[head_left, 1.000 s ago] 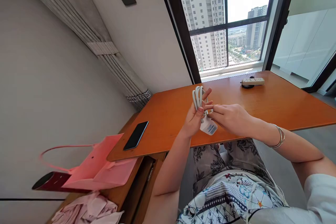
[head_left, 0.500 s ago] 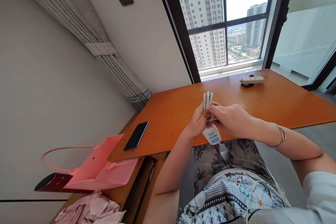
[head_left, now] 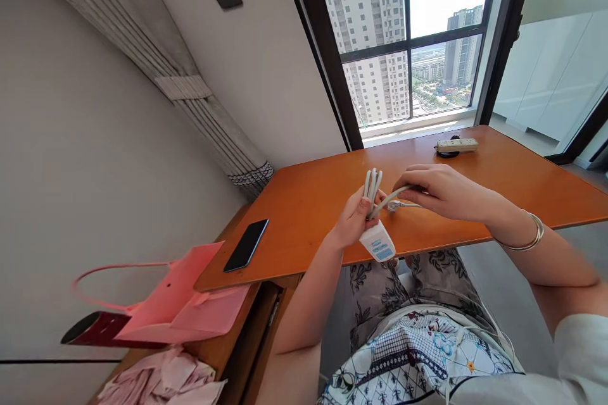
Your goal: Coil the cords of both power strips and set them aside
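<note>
My left hand is closed around the folded loops of a white cord, in front of my body at the table's near edge. Just below those fingers hangs a white power strip, its end facing me marked with light blue patches. My right hand, to the right over the tabletop, pinches a length of the cord stretched from the bundle. Between the hands, what looks like a pale plug dangles with a thin stretch of cord running right. The right fingertips are partly hidden.
A phone lies on the orange wooden table at left. Near the window sits another power strip with a black cord. Beyond the table's left edge are a pink bag and crumpled pink cloth.
My right hand has moved right, away from the left, drawing out a length of cord. The plug-like piece now shows between them. The power strip has shifted slightly left in my left hand.
</note>
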Demonstrator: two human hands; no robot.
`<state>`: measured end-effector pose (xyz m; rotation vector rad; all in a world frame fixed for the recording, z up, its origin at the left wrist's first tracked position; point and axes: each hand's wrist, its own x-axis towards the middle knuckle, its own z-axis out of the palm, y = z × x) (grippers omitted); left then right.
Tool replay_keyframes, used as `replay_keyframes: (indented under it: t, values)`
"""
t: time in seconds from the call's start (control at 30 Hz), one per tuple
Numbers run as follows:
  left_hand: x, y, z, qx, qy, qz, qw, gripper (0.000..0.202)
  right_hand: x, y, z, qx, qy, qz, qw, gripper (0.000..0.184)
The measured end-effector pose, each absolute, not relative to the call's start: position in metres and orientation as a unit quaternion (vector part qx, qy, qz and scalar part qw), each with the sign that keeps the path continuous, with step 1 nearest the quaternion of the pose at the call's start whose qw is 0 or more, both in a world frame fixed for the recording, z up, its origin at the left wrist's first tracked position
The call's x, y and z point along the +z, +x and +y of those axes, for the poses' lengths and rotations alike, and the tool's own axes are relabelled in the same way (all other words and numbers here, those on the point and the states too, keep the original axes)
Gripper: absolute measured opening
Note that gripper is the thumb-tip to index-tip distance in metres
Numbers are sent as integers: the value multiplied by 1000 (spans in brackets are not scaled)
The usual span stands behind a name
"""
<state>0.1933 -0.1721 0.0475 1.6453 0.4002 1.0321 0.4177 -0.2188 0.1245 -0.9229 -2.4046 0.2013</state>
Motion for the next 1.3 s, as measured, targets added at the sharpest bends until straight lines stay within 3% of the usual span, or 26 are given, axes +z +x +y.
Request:
replay_keyframes:
  t: [0.17,0.37,0.53,0.83,0.93,1.03,1.2,1.3]
  values:
    - [48,198,-185,341,662,102,659,50,119,406,-199,20,-288,-881,375,31]
    - [58,194,-198,404,584,29,704,51,94,407,-173,195,-273,-839,428,39]
    - [74,182,-190,555,500,48,663,49,56,409,-164,364,-308,-793,380,40]
    - [89,172,-181,679,428,63,594,49,-6,403,-170,394,-373,-756,365,35]
    - [91,167,-176,704,421,85,565,51,-17,408,-171,328,-417,-759,376,26]
    - [86,170,-171,703,450,103,541,49,-8,415,-174,146,-452,-807,350,26]
    - [66,185,-166,671,569,126,459,48,29,416,-189,-63,-435,-892,105,39]
    - [57,190,-166,612,644,166,427,43,54,408,-201,-161,-396,-903,36,39]
